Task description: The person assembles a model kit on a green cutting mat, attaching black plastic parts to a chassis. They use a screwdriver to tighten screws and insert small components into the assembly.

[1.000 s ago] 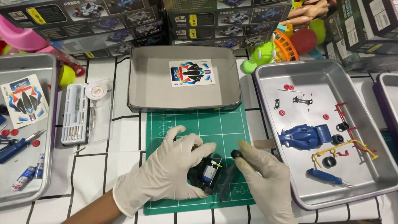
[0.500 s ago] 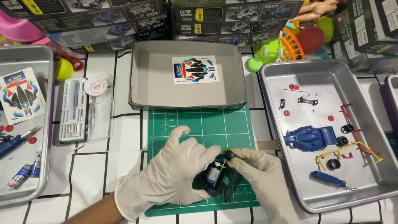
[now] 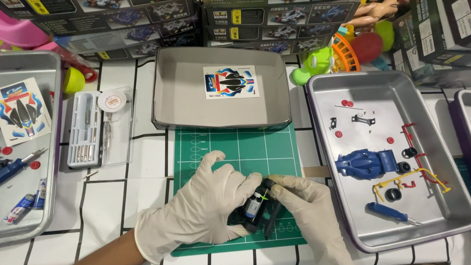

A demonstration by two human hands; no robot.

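Black toy-car chassis [image 3: 253, 209] sits low over the green cutting mat [image 3: 227, 149], near the mat's front edge, held between both gloved hands. Left hand [image 3: 202, 212] wraps the near-left side, fingers [image 3: 244, 183] curled over the top and clenched on the chassis body. Right hand [image 3: 312, 217] comes in from the right, thumb and forefinger pinching the far end by a small silver-and-blue part in the middle, probably a motor, though it is too small to be sure. Both hands grasp the chassis; neither is released.

Behind the mat: grey shallow box [image 3: 222, 92] with a sticker sheet [image 3: 231, 81] lying flat inside. Right of the mat: metal tray [image 3: 457, 178] holding a blue car body [image 3: 366, 163], yellow and red part frames, loose black wheels and a blue screwdriver [image 3: 390, 212]. Left: clear tool case [image 3: 95, 127] on the white tiled surface [image 3: 106, 206], then another metal tray [image 3: 48, 145] with blue parts, red bits and a second sticker sheet. Stacked kit boxes [image 3: 90, 1] line the back.

To do this well: keep the chassis steady and close over the mat so a dropped piece lands there, let the left hand brace while the right does the fine pressing, push straight, not at an angle, and keep glove tips clear of the seat.
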